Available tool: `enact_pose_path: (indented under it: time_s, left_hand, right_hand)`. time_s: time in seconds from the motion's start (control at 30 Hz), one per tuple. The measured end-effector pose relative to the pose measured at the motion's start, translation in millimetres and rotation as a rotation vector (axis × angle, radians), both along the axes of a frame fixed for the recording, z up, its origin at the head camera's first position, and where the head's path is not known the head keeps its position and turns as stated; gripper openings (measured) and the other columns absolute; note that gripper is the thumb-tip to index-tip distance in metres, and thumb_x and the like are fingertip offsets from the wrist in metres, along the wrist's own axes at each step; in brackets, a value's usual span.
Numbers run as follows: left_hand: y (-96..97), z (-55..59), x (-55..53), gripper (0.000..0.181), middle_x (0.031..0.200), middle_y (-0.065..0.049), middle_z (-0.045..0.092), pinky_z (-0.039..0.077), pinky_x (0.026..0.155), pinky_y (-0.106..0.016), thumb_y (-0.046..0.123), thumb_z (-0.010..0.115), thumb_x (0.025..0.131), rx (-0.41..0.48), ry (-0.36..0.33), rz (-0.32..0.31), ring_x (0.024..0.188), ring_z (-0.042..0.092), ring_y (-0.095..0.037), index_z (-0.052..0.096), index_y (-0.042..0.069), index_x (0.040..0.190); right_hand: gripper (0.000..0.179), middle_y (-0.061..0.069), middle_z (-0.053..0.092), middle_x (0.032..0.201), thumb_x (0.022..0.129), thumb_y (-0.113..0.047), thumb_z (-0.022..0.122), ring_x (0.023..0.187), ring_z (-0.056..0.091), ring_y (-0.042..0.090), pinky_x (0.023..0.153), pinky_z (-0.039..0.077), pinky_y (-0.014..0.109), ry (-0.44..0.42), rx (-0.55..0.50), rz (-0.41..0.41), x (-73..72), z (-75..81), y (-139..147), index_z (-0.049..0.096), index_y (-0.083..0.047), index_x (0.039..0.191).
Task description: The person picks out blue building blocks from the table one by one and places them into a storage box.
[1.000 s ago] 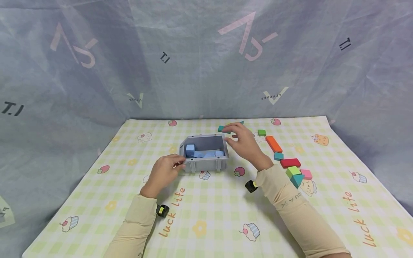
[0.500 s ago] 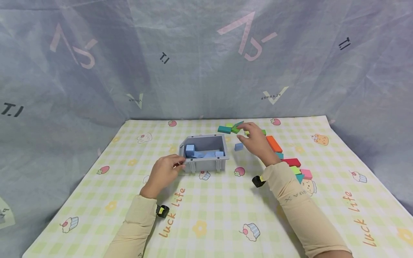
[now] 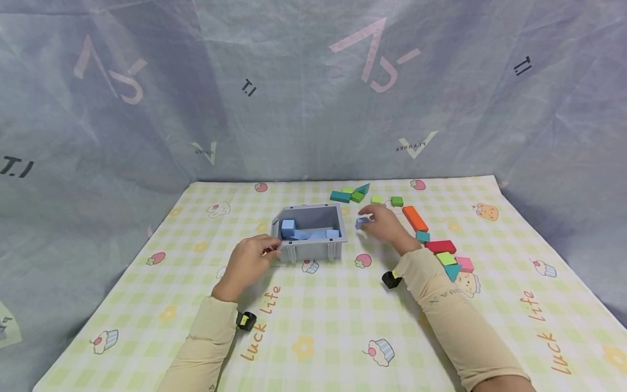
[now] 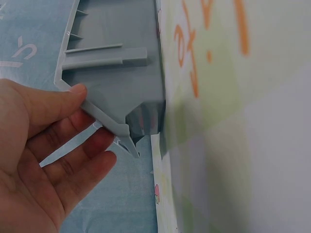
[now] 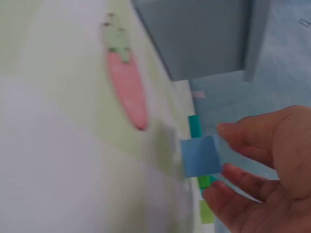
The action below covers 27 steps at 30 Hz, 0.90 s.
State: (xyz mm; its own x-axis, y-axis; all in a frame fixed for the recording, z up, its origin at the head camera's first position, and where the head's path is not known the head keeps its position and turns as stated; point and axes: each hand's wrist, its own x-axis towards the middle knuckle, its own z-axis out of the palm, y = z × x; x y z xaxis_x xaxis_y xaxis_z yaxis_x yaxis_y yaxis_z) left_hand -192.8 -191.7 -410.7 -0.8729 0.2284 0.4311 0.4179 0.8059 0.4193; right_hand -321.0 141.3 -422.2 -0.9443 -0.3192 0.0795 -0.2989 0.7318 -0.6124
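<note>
My left hand (image 3: 250, 261) grips the near left corner of a grey plastic storage bin (image 3: 313, 251). In the left wrist view the thumb lies on the outer side of its rim and fingers sit behind it. Inside the bin rest several light blue blocks (image 3: 288, 227). To the right of the bin, my right hand (image 3: 387, 224) reaches down around a blue block (image 5: 200, 156) on the cloth. Its thumb and fingers are parted beside that block, with a slight gap showing in the right wrist view.
Teal and green blocks (image 3: 340, 196) lie behind the bin to the right. An orange block (image 3: 415, 218), a red block (image 3: 441, 247), a pink block (image 3: 465, 264) and others run down the right side. A grey-blue curtain (image 3: 303, 109) hangs behind the checked tablecloth (image 3: 196, 337).
My right hand moved right from the bin's right edge, exposing the blue block, then came down toward that block. My left hand and the bin have stayed put.
</note>
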Motion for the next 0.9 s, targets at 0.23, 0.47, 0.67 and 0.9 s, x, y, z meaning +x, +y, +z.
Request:
enact_pose_path:
  time_s: [0.23, 0.47, 0.67, 0.9]
  left_hand:
    - [0.1, 0.7, -0.4, 0.015, 0.094, 0.002, 0.073, 0.051, 0.068, -0.034, 0.01, 0.079, 0.086, 0.004, 0.015, -0.001, 0.076, 0.064, -0.014, 0.079, 0.011, 0.101]
    - [-0.7, 0.1, -0.5, 0.015, 0.093, 0.003, 0.073, 0.051, 0.068, -0.034, 0.01, 0.079, 0.085, 0.001, 0.009, 0.001, 0.076, 0.064, -0.014, 0.079, 0.012, 0.1]
    - [-1.4, -0.5, -0.2, 0.013, 0.089, 0.004, 0.071, 0.049, 0.067, -0.033, 0.01, 0.079, 0.086, 0.007, 0.007, -0.007, 0.073, 0.06, -0.01, 0.079, 0.012, 0.099]
    - [-1.3, 0.1, 0.1, 0.011, 0.089, 0.004, 0.071, 0.047, 0.067, -0.032, 0.012, 0.078, 0.087, 0.0, 0.009, -0.007, 0.072, 0.058, -0.01, 0.078, 0.013, 0.098]
  right_hand:
    - [0.031, 0.016, 0.066, 0.119, 0.091, -0.012, 0.072, 0.105, 0.061, 0.032, 0.096, 0.049, 0.049, -0.008, 0.022, 0.02, 0.4, -10.1, -9, 0.067, -0.002, 0.12]
    - [0.022, 0.014, 0.068, 0.111, 0.092, -0.014, 0.072, 0.099, 0.06, 0.029, 0.094, 0.049, 0.046, 0.004, 0.047, 0.004, 3.8, -8.3, -12, 0.069, -0.004, 0.111]
    - [0.018, 0.014, 0.068, 0.11, 0.093, -0.013, 0.069, 0.097, 0.059, 0.029, 0.092, 0.049, 0.046, 0.0, 0.047, -0.005, 4.9, -6.9, -9, 0.069, -0.004, 0.109]
    - [0.023, 0.017, 0.064, 0.116, 0.095, -0.01, 0.066, 0.104, 0.057, 0.032, 0.098, 0.048, 0.049, 0.017, 0.009, -0.063, 1.2, -1.5, 5, 0.067, -0.001, 0.116]
